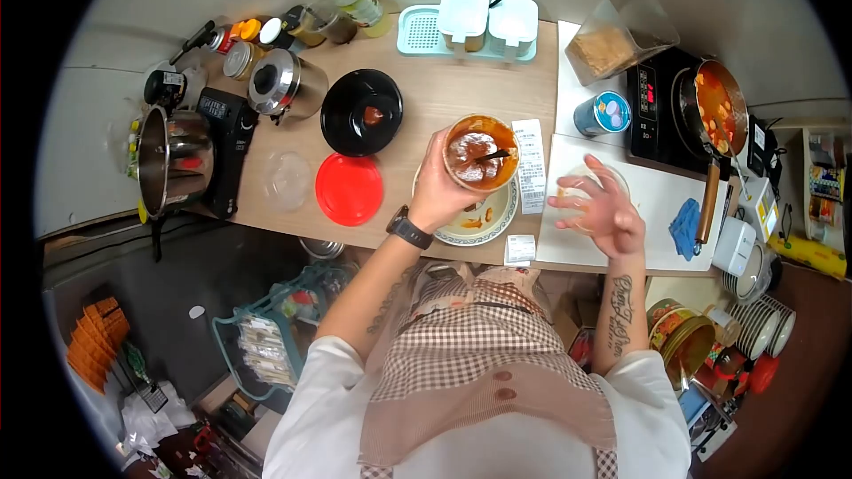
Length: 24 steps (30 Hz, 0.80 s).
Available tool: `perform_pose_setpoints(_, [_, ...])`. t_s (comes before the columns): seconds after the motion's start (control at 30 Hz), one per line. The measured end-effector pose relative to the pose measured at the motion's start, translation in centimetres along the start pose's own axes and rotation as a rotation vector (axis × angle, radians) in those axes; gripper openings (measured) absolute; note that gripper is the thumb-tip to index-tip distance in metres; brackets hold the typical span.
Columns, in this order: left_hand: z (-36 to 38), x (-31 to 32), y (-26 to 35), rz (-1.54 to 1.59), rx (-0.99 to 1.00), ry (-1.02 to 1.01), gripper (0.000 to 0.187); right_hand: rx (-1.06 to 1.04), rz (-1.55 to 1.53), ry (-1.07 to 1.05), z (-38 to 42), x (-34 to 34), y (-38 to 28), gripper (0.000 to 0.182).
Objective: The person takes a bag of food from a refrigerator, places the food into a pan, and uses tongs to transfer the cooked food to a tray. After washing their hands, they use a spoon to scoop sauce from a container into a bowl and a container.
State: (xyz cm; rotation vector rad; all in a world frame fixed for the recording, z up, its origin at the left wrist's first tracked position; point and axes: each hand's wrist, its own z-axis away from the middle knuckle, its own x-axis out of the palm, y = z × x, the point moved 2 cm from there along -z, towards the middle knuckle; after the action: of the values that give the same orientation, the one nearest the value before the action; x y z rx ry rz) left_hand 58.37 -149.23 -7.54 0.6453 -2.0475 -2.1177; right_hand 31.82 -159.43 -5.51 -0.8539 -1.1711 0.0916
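Observation:
My left hand (441,182) is wrapped round a tub (453,168) of reddish-brown sauce, tilted so its inside shows. A dark spoon (490,157) stands in the sauce. Below the tub is a patterned-rim plate (500,229) with sauce smears, partly hidden by my hand. Over the white board, my right hand (612,217) has its fingers spread around a clear round plastic lid (621,184), and parts of the fingers look hazy through it. To the left lie a black bowl (342,129) with a dab of sauce and a red lid (349,191).
On the right, a pan (721,111) of red stew sits on an induction cooker (652,115). A blue can (603,113), a blue cloth (686,229) and paper slips (531,168) lie nearby. A steel pot (177,164) stands left; pale blue seasoning boxes (466,18) stand behind.

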Motion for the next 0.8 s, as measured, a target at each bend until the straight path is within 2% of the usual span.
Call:
perform_pose_setpoints(0.1, [-1.1, -0.5, -0.5, -0.011, 0.07, -0.015, 0.086, 0.019, -0.123, -0.176, -4.5, 1.0, 1.2, 0.09])
perform_pose_setpoints(0.13, [-1.4, -0.7, -0.3, -0.008, 0.083, -0.007, 0.087, -0.02, -0.12, -0.17, -5.7, 1.5, 1.6, 0.081])
perform_pose_setpoints(0.23, [-2.9, -1.7, -0.8, 0.003, 0.095, -0.001, 0.087, 0.023, -0.192, -0.257, -9.7, 1.2, 2.3, 0.069])
perform_pose_setpoints(0.27, [-3.4, -2.2, -1.0, -0.036, 0.129, 0.008, 0.086, 0.063, -0.036, -0.107, -10.6, 1.7, 2.2, 0.057])
perform_pose_setpoints(0.37, [-4.7, -3.2, -1.3, -0.066, 0.144, 0.012, 0.085, -0.046, 0.629, 0.322, -14.0, 3.8, 3.0, 0.053])
perform_pose_setpoints(0.4, [-5.0, -3.5, -1.0, -0.065, 0.16, 0.025, 0.084, -0.093, 0.725, 0.378, -14.6, 4.9, 3.2, 0.049])
perform_pose_setpoints(0.5, [-6.2, -3.8, -1.6, -0.056, 0.187, 0.076, 0.085, -0.285, 1.012, 0.443, -17.4, 6.2, 4.1, 0.043])
perform_pose_setpoints(0.53, [-6.6, -4.0, -1.8, -0.055, 0.184, 0.094, 0.085, -0.29, 1.116, 0.488, -18.0, 6.7, 4.0, 0.037])
perform_pose_setpoints(0.7, [-9.5, -3.1, -3.7, 0.082, 0.134, 0.251, 0.088, -0.321, 1.646, 0.41, -22.9, 10.4, 1.9, 0.036])
perform_pose_setpoints(0.73, [-10.1, -3.0, -3.9, 0.132, 0.052, 0.264, 0.089, -0.322, 1.746, 0.395, -24.4, 10.5, 1.8, 0.036])
perform_pose_setpoints(0.77, [-11.0, -2.7, -4.4, 0.114, 0.057, 0.346, 0.088, -0.322, 1.846, 0.381, -25.8, 10.4, 1.7, 0.036])
perform_pose_setpoints(0.8, [-12.3, -2.3, -5.2, 0.096, 0.066, 0.429, 0.088, -0.44, 1.916, 0.364, -27.3, 10.3, 1.8, 0.032])
